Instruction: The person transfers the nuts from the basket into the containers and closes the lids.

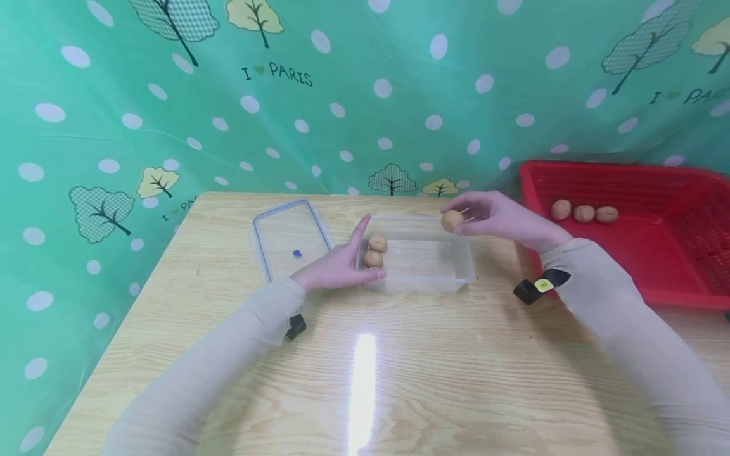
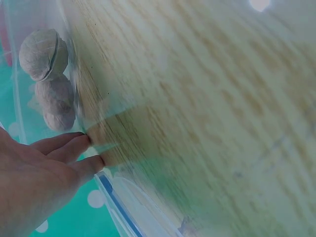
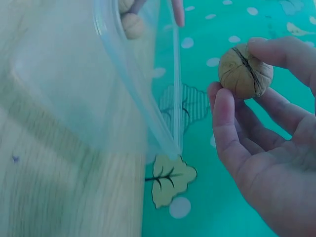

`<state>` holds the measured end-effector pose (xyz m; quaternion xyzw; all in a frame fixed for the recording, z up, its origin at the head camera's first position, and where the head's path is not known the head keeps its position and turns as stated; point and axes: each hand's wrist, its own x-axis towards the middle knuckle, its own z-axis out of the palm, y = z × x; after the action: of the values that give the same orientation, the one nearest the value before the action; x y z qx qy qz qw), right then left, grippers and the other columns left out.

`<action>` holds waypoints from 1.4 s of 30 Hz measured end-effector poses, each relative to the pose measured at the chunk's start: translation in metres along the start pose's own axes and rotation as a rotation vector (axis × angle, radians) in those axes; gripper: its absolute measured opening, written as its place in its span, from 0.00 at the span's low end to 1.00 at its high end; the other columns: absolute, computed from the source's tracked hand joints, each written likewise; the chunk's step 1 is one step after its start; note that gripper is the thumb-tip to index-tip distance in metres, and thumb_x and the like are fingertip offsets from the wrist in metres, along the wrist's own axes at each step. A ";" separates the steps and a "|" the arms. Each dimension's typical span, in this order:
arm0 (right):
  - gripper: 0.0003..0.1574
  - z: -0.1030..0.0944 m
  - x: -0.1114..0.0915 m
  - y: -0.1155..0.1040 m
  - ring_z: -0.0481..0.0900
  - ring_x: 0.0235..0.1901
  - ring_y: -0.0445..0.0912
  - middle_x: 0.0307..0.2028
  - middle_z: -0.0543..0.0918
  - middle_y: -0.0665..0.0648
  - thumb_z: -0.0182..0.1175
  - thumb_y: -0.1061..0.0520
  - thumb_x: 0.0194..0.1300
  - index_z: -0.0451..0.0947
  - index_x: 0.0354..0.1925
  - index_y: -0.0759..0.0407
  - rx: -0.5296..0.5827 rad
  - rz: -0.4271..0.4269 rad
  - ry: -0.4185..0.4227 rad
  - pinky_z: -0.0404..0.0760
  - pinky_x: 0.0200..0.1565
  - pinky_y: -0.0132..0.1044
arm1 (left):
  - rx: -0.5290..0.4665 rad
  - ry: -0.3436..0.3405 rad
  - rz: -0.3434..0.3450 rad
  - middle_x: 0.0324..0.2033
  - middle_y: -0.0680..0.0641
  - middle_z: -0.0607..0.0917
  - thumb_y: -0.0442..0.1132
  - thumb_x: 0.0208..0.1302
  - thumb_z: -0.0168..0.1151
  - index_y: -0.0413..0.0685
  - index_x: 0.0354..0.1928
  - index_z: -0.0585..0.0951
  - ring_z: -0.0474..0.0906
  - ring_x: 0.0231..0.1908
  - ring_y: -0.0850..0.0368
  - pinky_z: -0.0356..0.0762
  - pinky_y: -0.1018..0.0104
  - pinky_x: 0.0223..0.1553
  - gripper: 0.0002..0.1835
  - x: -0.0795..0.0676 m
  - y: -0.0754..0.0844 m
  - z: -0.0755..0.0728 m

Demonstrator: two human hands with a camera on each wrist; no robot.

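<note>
Plainly, a walnut [image 1: 452,220] sits pinched in the right hand [image 1: 499,216]

The right hand's thumb and fingertips hold the walnut from opposite sides, with its dark seam showing between them in the right wrist view. It is up by the back right corner of a clear plastic container [image 1: 416,285], and that same view shows a gap between shell and rim. The left hand [image 1: 336,265] has its thumb and forefinger spread wide across the container's left end, the forefinger pointing toward the back and the thumb at the near side.

Between that thumb and forefinger, two walnuts [image 1: 374,258] lie inside the container, one just behind the other against its left end. Just left of the container lies a clear lid [image 1: 279,231] edged in blue, partly behind the left hand. To the right stands a red basket [image 1: 639,253], where three more walnuts [image 1: 584,213] lie in a row near the back left.

All of this rests on a pale wooden table [image 1: 433,367], and a green cloth [image 1: 342,145] with white dots and printed trees hangs behind it.
</note>
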<state>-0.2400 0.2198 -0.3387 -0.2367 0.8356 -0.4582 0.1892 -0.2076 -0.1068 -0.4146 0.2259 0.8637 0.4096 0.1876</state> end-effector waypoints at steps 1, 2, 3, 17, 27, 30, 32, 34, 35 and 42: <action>0.27 0.002 0.001 0.000 0.77 0.50 0.51 0.53 0.78 0.58 0.65 0.61 0.63 0.74 0.60 0.60 -0.009 -0.007 -0.008 0.78 0.50 0.39 | 0.002 0.000 0.000 0.52 0.29 0.78 0.54 0.57 0.70 0.67 0.73 0.23 0.81 0.40 0.50 0.73 0.55 0.55 0.65 0.000 0.000 0.000; 0.27 0.004 0.003 0.000 0.77 0.50 0.51 0.54 0.78 0.58 0.64 0.61 0.63 0.74 0.60 0.60 -0.024 -0.014 -0.014 0.78 0.50 0.38 | 0.006 -0.001 0.001 0.51 0.29 0.78 0.54 0.57 0.70 0.67 0.73 0.23 0.81 0.39 0.51 0.74 0.55 0.54 0.65 0.000 0.001 0.000; 0.27 0.006 0.004 0.000 0.77 0.50 0.51 0.54 0.78 0.58 0.64 0.61 0.63 0.74 0.60 0.61 -0.028 -0.020 -0.023 0.77 0.50 0.38 | 0.007 -0.002 0.000 0.50 0.29 0.78 0.54 0.57 0.70 0.67 0.73 0.23 0.81 0.38 0.51 0.74 0.56 0.53 0.65 -0.001 0.001 0.000; 0.26 0.039 0.017 0.001 0.77 0.50 0.52 0.51 0.80 0.60 0.66 0.65 0.60 0.75 0.57 0.66 0.023 -0.074 -0.141 0.77 0.53 0.41 | -0.024 -0.001 -0.009 0.55 0.31 0.77 0.55 0.56 0.70 0.71 0.73 0.24 0.80 0.43 0.51 0.71 0.57 0.57 0.65 0.000 -0.001 0.001; 0.26 0.056 0.027 0.006 0.78 0.52 0.51 0.54 0.79 0.58 0.66 0.64 0.60 0.75 0.58 0.64 0.016 -0.085 -0.202 0.77 0.54 0.42 | 0.008 0.004 -0.017 0.55 0.29 0.76 0.56 0.56 0.70 0.72 0.72 0.23 0.82 0.39 0.51 0.75 0.56 0.52 0.65 0.000 0.000 0.000; 0.27 0.062 0.029 0.006 0.78 0.52 0.53 0.54 0.79 0.60 0.66 0.64 0.59 0.75 0.57 0.65 0.024 -0.095 -0.216 0.78 0.53 0.42 | 0.006 0.003 -0.016 0.57 0.29 0.74 0.56 0.56 0.70 0.72 0.72 0.23 0.81 0.44 0.47 0.74 0.53 0.54 0.65 0.000 0.000 0.000; 0.27 0.066 0.030 0.008 0.78 0.52 0.53 0.55 0.78 0.60 0.66 0.64 0.59 0.75 0.57 0.65 0.011 -0.094 -0.227 0.77 0.53 0.42 | 0.005 0.002 -0.016 0.59 0.28 0.72 0.56 0.56 0.70 0.72 0.72 0.23 0.80 0.47 0.44 0.73 0.52 0.55 0.65 0.000 0.000 0.001; 0.27 0.069 0.032 0.009 0.77 0.53 0.53 0.55 0.78 0.59 0.66 0.63 0.60 0.75 0.57 0.65 0.005 -0.084 -0.240 0.76 0.55 0.43 | 0.010 0.003 -0.018 0.59 0.29 0.72 0.56 0.56 0.70 0.72 0.72 0.23 0.79 0.48 0.44 0.73 0.51 0.55 0.65 0.000 0.000 0.001; 0.26 0.071 0.033 0.010 0.77 0.53 0.53 0.56 0.78 0.58 0.66 0.63 0.60 0.75 0.57 0.64 -0.001 -0.070 -0.247 0.76 0.55 0.43 | 0.012 0.004 -0.015 0.59 0.28 0.73 0.57 0.56 0.70 0.72 0.72 0.24 0.79 0.48 0.44 0.73 0.51 0.55 0.64 0.000 0.000 0.001; 0.25 0.078 0.037 0.012 0.77 0.54 0.52 0.57 0.76 0.55 0.63 0.60 0.63 0.76 0.58 0.60 -0.010 -0.008 -0.302 0.76 0.55 0.44 | 0.026 0.003 -0.015 0.47 0.32 0.81 0.58 0.57 0.69 0.70 0.73 0.24 0.81 0.41 0.49 0.74 0.51 0.53 0.64 0.000 0.000 0.001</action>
<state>-0.2315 0.1514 -0.3928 -0.3072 0.7989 -0.4139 0.3099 -0.2065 -0.1060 -0.4149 0.2214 0.8708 0.3973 0.1866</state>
